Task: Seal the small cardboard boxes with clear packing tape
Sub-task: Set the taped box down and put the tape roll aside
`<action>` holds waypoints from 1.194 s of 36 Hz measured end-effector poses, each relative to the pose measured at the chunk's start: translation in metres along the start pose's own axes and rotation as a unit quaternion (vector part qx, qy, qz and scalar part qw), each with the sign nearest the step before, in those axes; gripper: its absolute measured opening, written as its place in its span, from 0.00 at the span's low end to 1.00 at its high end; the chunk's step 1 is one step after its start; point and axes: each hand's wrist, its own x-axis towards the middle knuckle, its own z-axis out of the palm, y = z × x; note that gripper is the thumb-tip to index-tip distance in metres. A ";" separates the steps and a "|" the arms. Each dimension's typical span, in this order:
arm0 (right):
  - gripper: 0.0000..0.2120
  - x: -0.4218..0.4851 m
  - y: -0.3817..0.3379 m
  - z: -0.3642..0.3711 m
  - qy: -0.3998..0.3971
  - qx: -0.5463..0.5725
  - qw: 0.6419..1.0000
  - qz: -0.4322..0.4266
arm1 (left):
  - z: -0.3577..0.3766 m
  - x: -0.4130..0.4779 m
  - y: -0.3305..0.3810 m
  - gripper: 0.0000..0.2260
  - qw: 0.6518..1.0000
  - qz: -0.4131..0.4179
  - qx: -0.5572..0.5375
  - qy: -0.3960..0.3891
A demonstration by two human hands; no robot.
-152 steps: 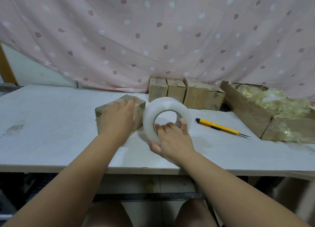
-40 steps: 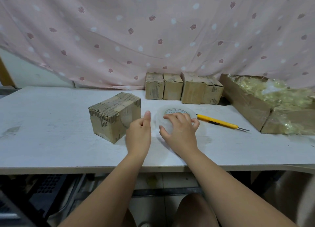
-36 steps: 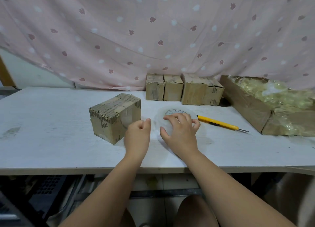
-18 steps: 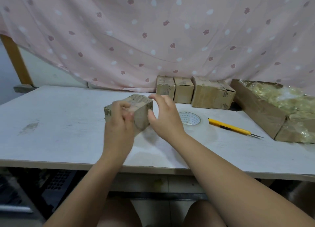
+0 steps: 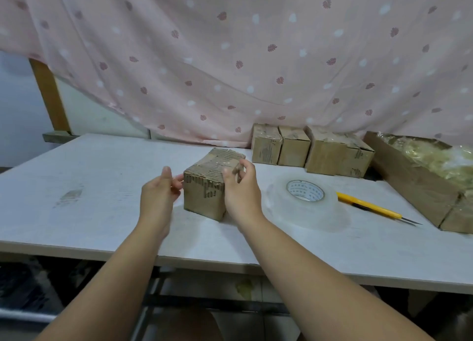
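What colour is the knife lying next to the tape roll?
The knife is yellow with a black slider, clearest in the head view.

carton cropped at right, box side hidden

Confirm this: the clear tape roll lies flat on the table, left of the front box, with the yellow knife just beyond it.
Wrong on one point: the tape roll lies flat on the table to the right of the front box, not the left, as the head view shows. The yellow knife is just beyond it.
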 end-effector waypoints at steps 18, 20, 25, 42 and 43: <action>0.27 0.007 0.029 0.002 -0.009 -0.103 0.995 0.014 | 0.010 0.021 -0.012 0.11 0.943 0.045 0.273 -0.187; 0.29 0.018 0.027 0.004 -0.016 -0.139 0.990 0.010 | 0.017 0.032 -0.013 0.09 0.940 0.055 0.285 -0.177; 0.33 0.042 0.026 0.022 0.038 -0.126 0.991 -0.011 | 0.044 0.059 -0.021 0.06 0.933 0.075 0.321 -0.144; 0.38 0.143 0.054 0.037 0.053 -0.171 0.982 0.063 | 0.111 0.138 -0.057 0.14 0.855 0.093 0.504 -0.080; 0.39 0.143 0.055 0.039 0.075 -0.159 0.983 0.055 | 0.113 0.139 -0.059 0.17 0.856 0.099 0.501 -0.083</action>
